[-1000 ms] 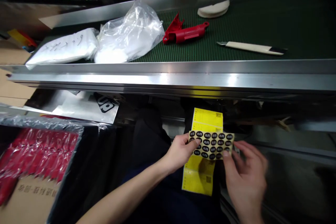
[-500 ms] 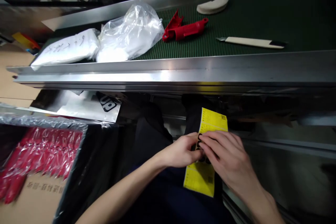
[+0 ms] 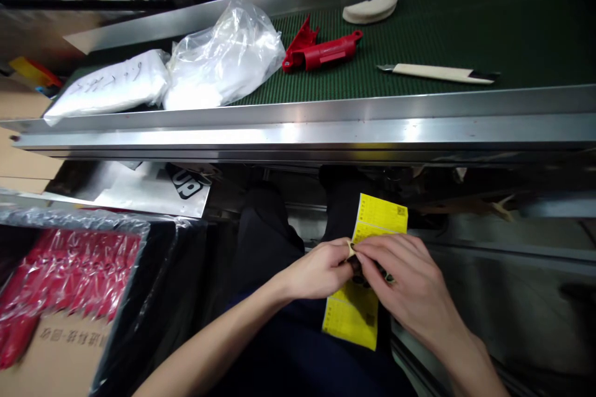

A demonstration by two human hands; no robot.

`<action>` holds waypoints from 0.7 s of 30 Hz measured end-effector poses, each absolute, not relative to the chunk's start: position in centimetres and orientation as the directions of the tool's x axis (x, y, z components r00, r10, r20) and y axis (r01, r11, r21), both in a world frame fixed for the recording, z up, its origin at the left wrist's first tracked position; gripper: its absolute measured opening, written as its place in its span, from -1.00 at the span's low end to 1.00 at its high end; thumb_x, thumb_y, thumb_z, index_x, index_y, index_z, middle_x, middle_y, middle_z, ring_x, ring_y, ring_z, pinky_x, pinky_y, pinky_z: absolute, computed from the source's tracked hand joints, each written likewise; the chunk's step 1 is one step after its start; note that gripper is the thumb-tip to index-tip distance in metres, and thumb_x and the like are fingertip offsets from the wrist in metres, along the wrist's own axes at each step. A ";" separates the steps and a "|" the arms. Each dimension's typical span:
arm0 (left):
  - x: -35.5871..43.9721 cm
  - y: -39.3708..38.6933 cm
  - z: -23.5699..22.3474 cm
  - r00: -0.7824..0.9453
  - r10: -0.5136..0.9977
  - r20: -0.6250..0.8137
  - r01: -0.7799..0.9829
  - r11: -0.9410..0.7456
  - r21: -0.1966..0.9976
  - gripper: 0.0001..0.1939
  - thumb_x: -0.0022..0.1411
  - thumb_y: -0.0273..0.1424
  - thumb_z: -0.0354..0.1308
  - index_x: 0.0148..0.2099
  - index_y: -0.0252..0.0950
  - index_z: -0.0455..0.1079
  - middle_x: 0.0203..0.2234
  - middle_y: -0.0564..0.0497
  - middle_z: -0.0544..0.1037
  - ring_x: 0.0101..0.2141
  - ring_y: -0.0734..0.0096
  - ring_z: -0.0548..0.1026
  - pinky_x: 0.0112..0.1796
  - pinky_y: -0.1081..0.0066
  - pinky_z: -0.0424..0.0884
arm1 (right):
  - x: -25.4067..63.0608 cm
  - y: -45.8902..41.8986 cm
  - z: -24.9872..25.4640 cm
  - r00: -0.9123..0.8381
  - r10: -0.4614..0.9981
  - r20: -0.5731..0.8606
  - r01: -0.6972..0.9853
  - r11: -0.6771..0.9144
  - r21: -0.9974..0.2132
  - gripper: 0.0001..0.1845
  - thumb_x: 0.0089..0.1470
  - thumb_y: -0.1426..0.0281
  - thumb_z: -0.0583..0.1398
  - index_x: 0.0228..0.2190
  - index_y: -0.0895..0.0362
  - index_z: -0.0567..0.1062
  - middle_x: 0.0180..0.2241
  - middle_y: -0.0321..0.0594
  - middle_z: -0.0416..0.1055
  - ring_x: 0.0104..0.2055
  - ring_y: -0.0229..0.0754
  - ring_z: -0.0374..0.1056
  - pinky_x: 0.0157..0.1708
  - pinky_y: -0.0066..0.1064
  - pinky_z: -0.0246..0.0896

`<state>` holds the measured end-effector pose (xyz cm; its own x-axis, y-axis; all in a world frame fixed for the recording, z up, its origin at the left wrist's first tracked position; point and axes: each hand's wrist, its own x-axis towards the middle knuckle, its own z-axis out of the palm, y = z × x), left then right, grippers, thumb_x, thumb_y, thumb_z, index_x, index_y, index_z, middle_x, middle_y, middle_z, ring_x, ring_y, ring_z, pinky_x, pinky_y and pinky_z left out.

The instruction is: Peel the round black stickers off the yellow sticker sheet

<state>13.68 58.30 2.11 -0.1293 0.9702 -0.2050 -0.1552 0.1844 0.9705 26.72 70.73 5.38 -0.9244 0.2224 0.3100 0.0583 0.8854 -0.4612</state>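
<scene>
Left hand (image 3: 321, 270), one, lower centre of the frame: thumb and forefinger closed on the near edge of a small sticker sheet (image 3: 351, 250), pale-backed, with dark round stickers, its edge bent up; right hand (image 3: 405, 267), one, brought up against the left, fingertips at that same edge, whether pinched on sheet or on a single sticker cannot be told; yellow label strip (image 3: 382, 212), one, printed, beneath both hands; red plastic part (image 3: 331, 53), one, and knife (image 3: 433, 72), one, upper centre to upper right, on a green belt (image 3: 493, 25); handling note, by judgement: the step seems to be lifting a sticker, best done with the backing bent sharply away, the sticker taken by its rim, the sheet kept firm in the left hand
</scene>
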 end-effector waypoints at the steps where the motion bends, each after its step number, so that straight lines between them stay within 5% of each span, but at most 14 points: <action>1: 13.7 58.4 1.8 -0.141 0.967 -0.213 -0.178 0.187 0.966 -0.85 0.17 -0.43 0.05 -0.30 -0.34 0.43 -0.25 -0.08 0.46 -0.18 0.27 0.40 -0.06 0.34 0.33 | 26.8 70.8 5.4 -0.908 0.252 0.334 0.077 0.886 -0.458 -0.88 0.17 0.51 0.20 -0.21 0.12 0.47 -0.25 -0.27 0.46 -0.20 -0.24 0.37 -0.12 -0.27 0.21; 6: 13.5 59.7 -0.4 -0.261 0.902 -0.343 -0.361 0.239 0.901 -0.76 0.15 -0.36 0.06 -0.20 -0.37 0.44 -0.24 -0.08 0.50 -0.21 0.24 0.42 -0.11 0.32 0.32 | 27.7 70.4 6.0 -0.785 0.426 0.449 0.181 0.851 -0.493 -0.77 0.08 0.59 0.25 -0.19 0.15 0.48 -0.22 -0.20 0.46 -0.16 -0.20 0.39 -0.06 -0.26 0.30; 13: 12.0 62.4 -2.0 -0.289 0.828 -0.481 -0.566 0.257 0.783 -0.83 0.12 -0.38 0.14 -0.26 -0.38 0.43 -0.40 -0.05 0.52 -0.32 0.36 0.47 -0.17 0.30 0.38 | 31.0 66.4 3.3 -0.897 0.282 0.341 0.078 0.859 -0.505 -0.75 0.05 0.61 0.26 -0.19 0.18 0.46 -0.28 -0.18 0.46 -0.24 -0.22 0.40 -0.19 -0.30 0.38; 21: 11.9 63.0 -1.9 -0.284 0.815 -0.506 -0.602 0.259 0.755 -0.87 0.14 -0.40 0.19 -0.31 -0.39 0.44 -0.46 -0.01 0.52 -0.37 0.38 0.46 -0.22 0.33 0.38 | 32.7 64.4 -1.3 -0.866 0.286 0.409 0.078 0.887 -0.455 -0.67 0.02 0.60 0.26 -0.14 0.12 0.48 -0.23 -0.16 0.50 -0.18 -0.16 0.45 -0.12 -0.25 0.41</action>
